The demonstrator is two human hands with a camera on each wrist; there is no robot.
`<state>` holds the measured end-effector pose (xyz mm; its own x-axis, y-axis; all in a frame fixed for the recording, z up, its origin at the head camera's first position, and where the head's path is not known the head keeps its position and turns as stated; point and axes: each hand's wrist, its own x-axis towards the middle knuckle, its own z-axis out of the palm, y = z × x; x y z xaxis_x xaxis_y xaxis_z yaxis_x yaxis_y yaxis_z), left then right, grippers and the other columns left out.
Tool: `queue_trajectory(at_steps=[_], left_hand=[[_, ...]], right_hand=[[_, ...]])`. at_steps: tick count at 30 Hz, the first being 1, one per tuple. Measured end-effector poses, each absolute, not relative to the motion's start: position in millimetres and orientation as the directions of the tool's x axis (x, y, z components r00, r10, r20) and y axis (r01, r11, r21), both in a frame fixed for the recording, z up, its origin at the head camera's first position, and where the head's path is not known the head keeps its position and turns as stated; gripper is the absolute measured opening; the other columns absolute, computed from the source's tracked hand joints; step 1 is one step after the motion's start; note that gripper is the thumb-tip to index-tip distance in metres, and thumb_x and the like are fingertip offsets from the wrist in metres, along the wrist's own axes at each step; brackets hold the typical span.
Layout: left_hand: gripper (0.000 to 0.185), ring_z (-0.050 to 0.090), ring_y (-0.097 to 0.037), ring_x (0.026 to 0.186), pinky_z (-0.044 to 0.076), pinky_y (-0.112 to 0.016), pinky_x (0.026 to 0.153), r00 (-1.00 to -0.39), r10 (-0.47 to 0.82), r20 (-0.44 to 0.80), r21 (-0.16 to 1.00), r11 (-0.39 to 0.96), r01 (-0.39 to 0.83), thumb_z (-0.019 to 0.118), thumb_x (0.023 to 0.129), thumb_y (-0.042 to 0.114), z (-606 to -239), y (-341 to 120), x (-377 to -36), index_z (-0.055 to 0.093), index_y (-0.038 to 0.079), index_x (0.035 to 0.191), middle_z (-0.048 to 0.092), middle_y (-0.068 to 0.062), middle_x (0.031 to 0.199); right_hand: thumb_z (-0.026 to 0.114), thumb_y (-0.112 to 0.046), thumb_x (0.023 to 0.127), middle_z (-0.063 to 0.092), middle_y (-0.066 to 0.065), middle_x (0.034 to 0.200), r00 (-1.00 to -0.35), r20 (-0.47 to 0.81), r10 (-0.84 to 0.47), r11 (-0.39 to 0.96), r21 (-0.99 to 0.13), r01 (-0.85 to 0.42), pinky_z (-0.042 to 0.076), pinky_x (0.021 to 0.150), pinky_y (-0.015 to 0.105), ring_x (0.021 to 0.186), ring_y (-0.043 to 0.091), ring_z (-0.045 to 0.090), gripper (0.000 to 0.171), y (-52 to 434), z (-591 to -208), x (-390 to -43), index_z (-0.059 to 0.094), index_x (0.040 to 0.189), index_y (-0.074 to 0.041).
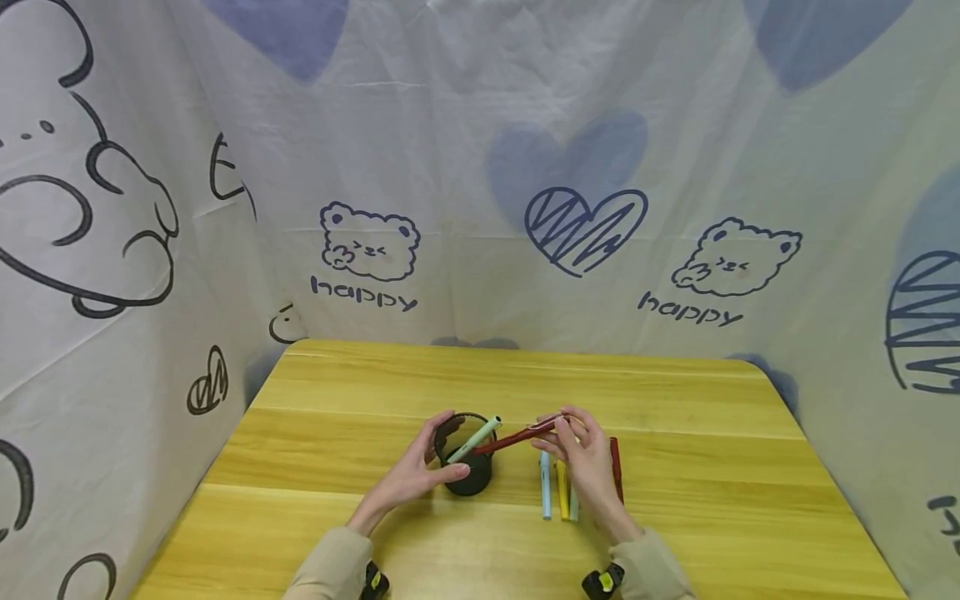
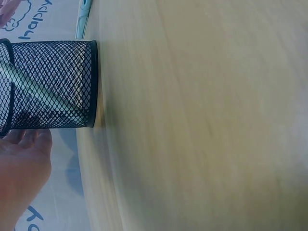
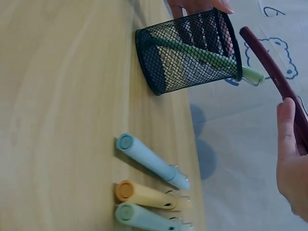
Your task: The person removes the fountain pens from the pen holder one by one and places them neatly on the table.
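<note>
My left hand (image 1: pixel 416 471) holds a black mesh pen holder (image 1: pixel 474 482), its thumb at the near side and its fingers round the far side. Inside leans a light green pen (image 1: pixel 474 440), its clip end above the rim. Between thumb and fingers, my right hand (image 1: pixel 588 467) pinches a dark red pen (image 1: pixel 521 435) near its clip end. In the right wrist view the tip of that pen (image 3: pixel 264 57) points toward the holder's mouth, just outside the rim. The holder stands on the table in the left wrist view, with fingertips against the mesh.
Below the right hand lie a light blue pen (image 1: pixel 545 492), a yellow pen (image 1: pixel 562 493) and a pale green pen (image 3: pixel 144 216), side by side. Another dark red pen (image 1: pixel 617 468) lies to their right, partly behind the hand. A printed curtain (image 1: pixel 465 167) encloses the wooden table (image 1: pixel 337 392).
</note>
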<state>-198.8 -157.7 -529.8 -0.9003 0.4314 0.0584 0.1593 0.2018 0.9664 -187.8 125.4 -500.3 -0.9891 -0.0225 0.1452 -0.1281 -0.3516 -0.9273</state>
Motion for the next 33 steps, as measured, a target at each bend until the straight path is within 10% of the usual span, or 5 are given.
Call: queue_trajectory(at_steps=[33], left_hand=[[0.089,0.027,-0.039,0.153,0.022,-0.067,0.121,-0.898,0.433,0.075,0.967,0.19,0.173,0.075,0.092,0.019,-528,-156,-197,0.018,0.009,0.159,0.032,-0.016,0.164]], right_hand=[[0.057,0.002,0.099,0.076,0.0,0.096,-0.992,-0.046,0.115,-0.618,-0.785,-0.035,0.061,0.079,0.02,0.085,0.01,0.073,0.025,193,-519,-174,0.075,0.111,-0.01]])
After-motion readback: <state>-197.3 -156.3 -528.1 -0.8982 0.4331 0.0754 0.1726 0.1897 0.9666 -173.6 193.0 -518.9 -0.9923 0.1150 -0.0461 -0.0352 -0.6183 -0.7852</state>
